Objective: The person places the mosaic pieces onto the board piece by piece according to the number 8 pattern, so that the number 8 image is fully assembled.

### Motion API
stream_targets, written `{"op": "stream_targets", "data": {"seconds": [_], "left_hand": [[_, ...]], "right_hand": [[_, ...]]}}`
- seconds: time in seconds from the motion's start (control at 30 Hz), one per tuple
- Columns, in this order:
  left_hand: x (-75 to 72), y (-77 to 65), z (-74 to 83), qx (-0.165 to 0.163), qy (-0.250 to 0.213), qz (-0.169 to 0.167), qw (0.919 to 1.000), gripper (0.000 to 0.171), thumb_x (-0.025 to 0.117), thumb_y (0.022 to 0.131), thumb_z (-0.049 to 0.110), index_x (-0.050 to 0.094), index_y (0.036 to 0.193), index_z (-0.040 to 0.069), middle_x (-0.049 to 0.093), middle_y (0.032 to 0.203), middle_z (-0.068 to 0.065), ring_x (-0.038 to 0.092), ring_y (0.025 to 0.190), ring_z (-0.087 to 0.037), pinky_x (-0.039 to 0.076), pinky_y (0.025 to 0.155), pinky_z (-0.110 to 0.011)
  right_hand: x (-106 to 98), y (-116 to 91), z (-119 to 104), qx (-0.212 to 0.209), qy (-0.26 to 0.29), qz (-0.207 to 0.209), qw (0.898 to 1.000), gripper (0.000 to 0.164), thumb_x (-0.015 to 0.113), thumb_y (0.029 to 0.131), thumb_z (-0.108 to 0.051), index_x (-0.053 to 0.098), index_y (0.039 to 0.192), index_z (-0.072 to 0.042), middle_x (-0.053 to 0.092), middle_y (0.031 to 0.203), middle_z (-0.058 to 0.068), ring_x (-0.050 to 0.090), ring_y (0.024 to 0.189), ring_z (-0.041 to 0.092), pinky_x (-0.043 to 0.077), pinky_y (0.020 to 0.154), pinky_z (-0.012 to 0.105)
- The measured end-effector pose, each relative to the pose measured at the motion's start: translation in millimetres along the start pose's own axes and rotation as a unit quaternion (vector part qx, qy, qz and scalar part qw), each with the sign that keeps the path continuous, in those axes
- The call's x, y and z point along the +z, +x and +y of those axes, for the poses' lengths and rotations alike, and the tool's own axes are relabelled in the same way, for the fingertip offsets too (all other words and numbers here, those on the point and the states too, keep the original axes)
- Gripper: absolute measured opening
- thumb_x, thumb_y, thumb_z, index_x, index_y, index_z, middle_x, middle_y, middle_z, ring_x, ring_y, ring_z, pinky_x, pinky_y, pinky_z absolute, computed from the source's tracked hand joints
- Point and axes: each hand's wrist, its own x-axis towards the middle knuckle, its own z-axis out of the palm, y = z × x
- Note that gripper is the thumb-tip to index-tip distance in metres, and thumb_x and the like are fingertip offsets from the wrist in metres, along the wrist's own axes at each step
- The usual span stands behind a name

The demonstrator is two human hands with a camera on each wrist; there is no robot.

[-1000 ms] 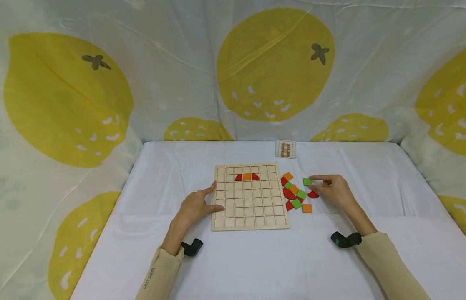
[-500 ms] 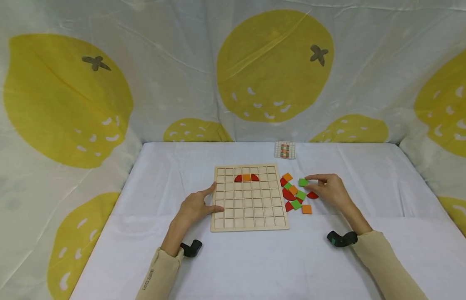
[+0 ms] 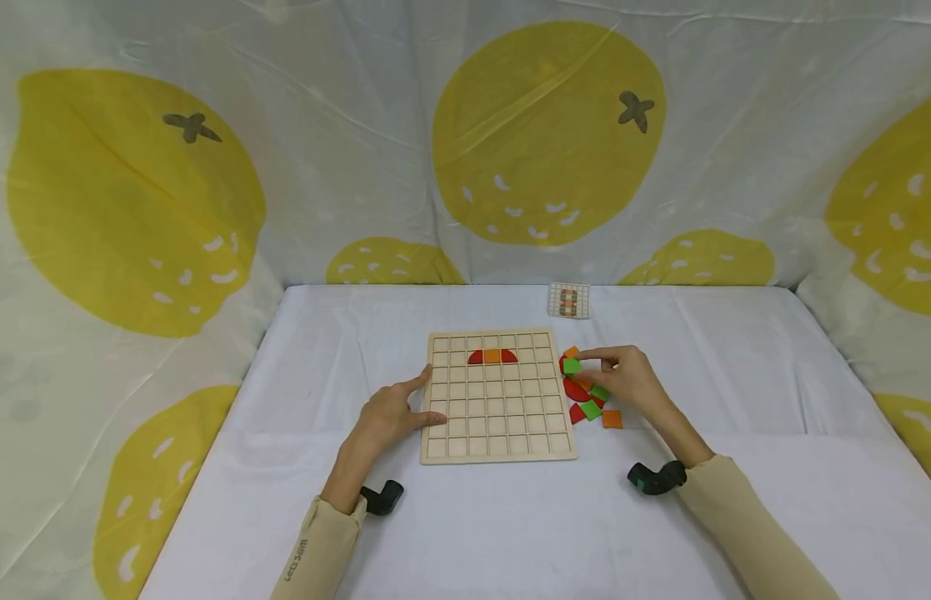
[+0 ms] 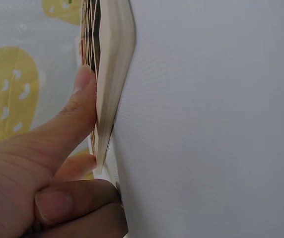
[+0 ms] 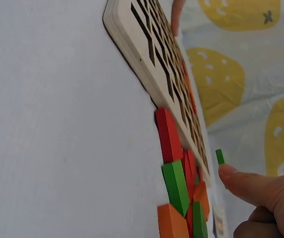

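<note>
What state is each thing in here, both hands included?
Left hand: resting on the left edge of the board.
Right hand: pinching a green square.
Green square: held above the loose pieces.
Board: flat, mostly unfilled.
Fitted pieces: one row, orange between two red.
Loose pieces: beside the board, some overlapping.
Printed card: lying pattern up.

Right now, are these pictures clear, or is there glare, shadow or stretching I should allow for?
Head view: soft, even light without strong glare, but fine detail on the small white patterned card is lost; left wrist view: duller and greyer, the pale wooden grid board steeply foreshortened; right wrist view: the board slants too, and the red, green and orange pieces show shaded sides.
</note>
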Motion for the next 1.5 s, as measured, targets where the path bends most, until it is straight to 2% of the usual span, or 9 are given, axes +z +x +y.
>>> {"op": "stream_targets", "data": {"seconds": [0.13,0.23,0.3,0.37,0.47,0.57,0.7,1.13,1.5], "left_hand": [[-0.5,-0.8,-0.9,-0.005,-0.003,-0.001,1.0,0.095,0.084,0.084,0.044,0.036,0.161,0.016,0.052,0.151,-0.027,0.055,0.137,-0.039,0.051,0.103,-0.054],[-0.5,-0.1,-0.8,-0.003,-0.003,0.0,1.0,0.095,0.084,0.084,0.044,0.037,0.161,0.016,0.067,0.13,-0.029,0.064,0.122,-0.034,0.052,0.099,-0.051],[-0.4,0.8,-0.8,-0.002,-0.001,0.0,1.0,0.095,0.084,0.083,0.044,0.037,0.161,0.017,0.074,0.104,-0.024,0.065,0.105,-0.028,0.053,0.094,-0.048],[-0.5,1.6,-0.5,-0.004,0.001,-0.002,1.0,0.095,0.084,0.083,0.045,0.037,0.161,0.018,0.068,0.081,-0.015,0.06,0.09,-0.023,0.053,0.088,-0.044],[-0.7,2.3,-0.4,-0.008,0.004,-0.006,0.9999,0.096,0.084,0.083,0.045,0.036,0.161,0.019,0.063,0.073,-0.012,0.057,0.081,-0.022,0.051,0.083,-0.041],[-0.8,2.1,0.1,-0.006,0.003,-0.003,1.0,0.095,0.085,0.083,0.044,0.037,0.161,0.018,0.074,0.103,-0.024,0.066,0.097,-0.028,0.053,0.085,-0.043],[-1.0,1.4,1.0,-0.003,0.0,0.001,1.0,0.095,0.085,0.083,0.043,0.037,0.161,0.017,0.055,0.148,-0.028,0.062,0.129,-0.035,0.054,0.093,-0.048],[-1.1,1.2,0.5,0.003,-0.001,0.003,1.0,0.095,0.084,0.083,0.043,0.037,0.161,0.016,0.05,0.152,-0.027,0.055,0.138,-0.04,0.052,0.1,-0.052],[0.2,1.6,-2.9,0.01,-0.007,0.005,0.9999,0.094,0.084,0.084,0.043,0.037,0.161,0.016,0.056,0.146,-0.029,0.061,0.126,-0.033,0.052,0.098,-0.05]], "right_hand": [[10.0,3.6,-10.4,-0.019,0.013,-0.011,1.0,0.035,0.087,0.086,-0.023,0.079,0.116,-0.007,0.034,0.06,-0.001,0.032,0.054,0.015,0.024,0.051,0.025],[16.6,6.3,-18.4,-0.032,0.013,-0.015,0.999,0.033,0.087,0.085,-0.023,0.08,0.115,-0.009,0.034,0.06,-0.001,0.032,0.054,0.014,0.024,0.05,0.024],[20.8,8.3,-23.1,-0.037,0.016,-0.018,0.999,0.033,0.087,0.086,-0.023,0.08,0.115,-0.009,0.033,0.06,-0.002,0.031,0.053,0.013,0.023,0.049,0.024],[25.5,10.8,-27.1,-0.041,0.021,-0.023,0.999,0.033,0.086,0.086,-0.022,0.08,0.116,-0.01,0.033,0.059,-0.003,0.03,0.052,0.013,0.022,0.048,0.023],[33.4,15.0,-32.2,-0.053,0.032,-0.03,0.998,0.032,0.086,0.086,-0.023,0.08,0.115,-0.01,0.028,0.057,-0.005,0.025,0.05,0.012,0.021,0.048,0.023],[42.1,18.4,-35.4,-0.066,0.038,-0.036,0.996,0.031,0.086,0.086,-0.022,0.081,0.114,-0.01,0.026,0.057,-0.006,0.025,0.051,0.011,0.022,0.05,0.023],[53.2,21.1,-37.0,-0.073,0.041,-0.04,0.996,0.029,0.086,0.086,-0.02,0.081,0.113,-0.01,0.027,0.057,-0.006,0.028,0.053,0.011,0.024,0.051,0.024],[65.5,24.5,-43.5,-0.088,0.021,-0.029,0.995,0.034,0.087,0.085,-0.019,0.079,0.116,-0.007,0.034,0.057,-0.005,0.03,0.054,0.012,0.025,0.054,0.024],[68.0,25.8,-42.7,-0.107,0.02,-0.024,0.994,0.028,0.084,0.088,-0.019,0.08,0.113,-0.006,0.032,0.055,-0.006,0.029,0.054,0.01,0.024,0.055,0.024]]}}
